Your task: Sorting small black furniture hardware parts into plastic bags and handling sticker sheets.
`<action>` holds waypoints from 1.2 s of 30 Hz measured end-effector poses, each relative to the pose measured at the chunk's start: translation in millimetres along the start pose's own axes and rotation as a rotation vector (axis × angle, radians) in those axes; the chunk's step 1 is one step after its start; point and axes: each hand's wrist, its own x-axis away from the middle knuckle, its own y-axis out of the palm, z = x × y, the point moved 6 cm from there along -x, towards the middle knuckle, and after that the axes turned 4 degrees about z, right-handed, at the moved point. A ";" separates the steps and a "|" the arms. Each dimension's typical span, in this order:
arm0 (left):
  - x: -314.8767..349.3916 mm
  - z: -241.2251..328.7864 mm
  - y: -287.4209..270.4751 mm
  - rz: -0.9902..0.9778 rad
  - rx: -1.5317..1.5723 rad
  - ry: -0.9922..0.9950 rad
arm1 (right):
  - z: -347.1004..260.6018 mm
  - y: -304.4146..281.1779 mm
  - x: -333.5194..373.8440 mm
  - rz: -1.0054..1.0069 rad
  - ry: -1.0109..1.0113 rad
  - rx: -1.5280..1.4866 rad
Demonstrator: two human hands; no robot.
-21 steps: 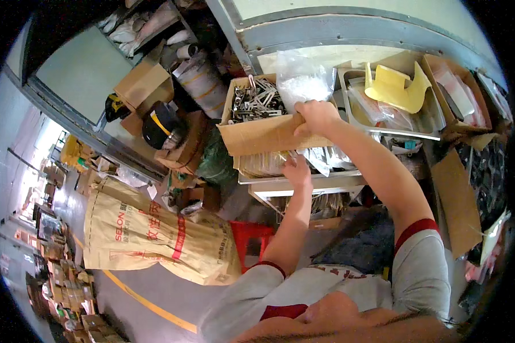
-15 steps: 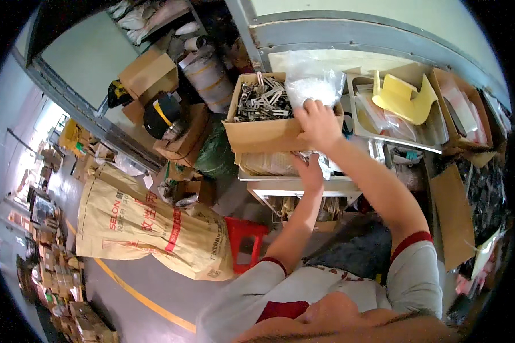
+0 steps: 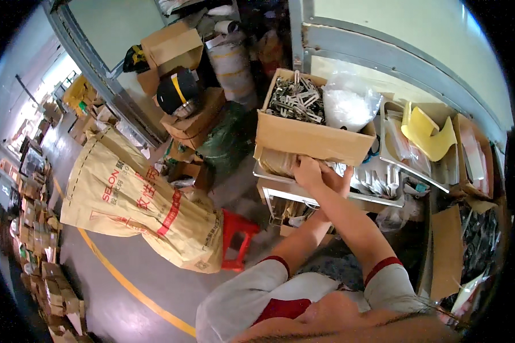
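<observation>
Since right hand (image 3: pixel 309 173) quit carton's rim (image 3: pixel 294 121): crosses left hand (image 3: pixel 340 179)
Grips: cannot tell
Hands' twelve o'clock: carton (image 3: pixel 312 140), partly hiding tray (image 3: pixel 379 200)

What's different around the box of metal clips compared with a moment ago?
The right hand let go of the upper front edge of the box and came down leftward by the packets; any grip there is unclear. The left hand is now on its right, forearms crossed. The clips and clear bag stayed in the box.
</observation>
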 end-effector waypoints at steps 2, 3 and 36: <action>-0.5 -4.0 -2.7 0.041 -0.138 -0.006 | -4.3 -1.6 4.0 0.046 0.111 -0.115; -1.4 -4.6 -2.2 0.046 -0.136 -0.011 | -8.8 -4.5 5.5 0.040 0.108 -0.110; 6.1 -15.4 4.0 0.234 -0.329 0.102 | -34.5 -44.5 54.5 -0.242 -0.135 -0.270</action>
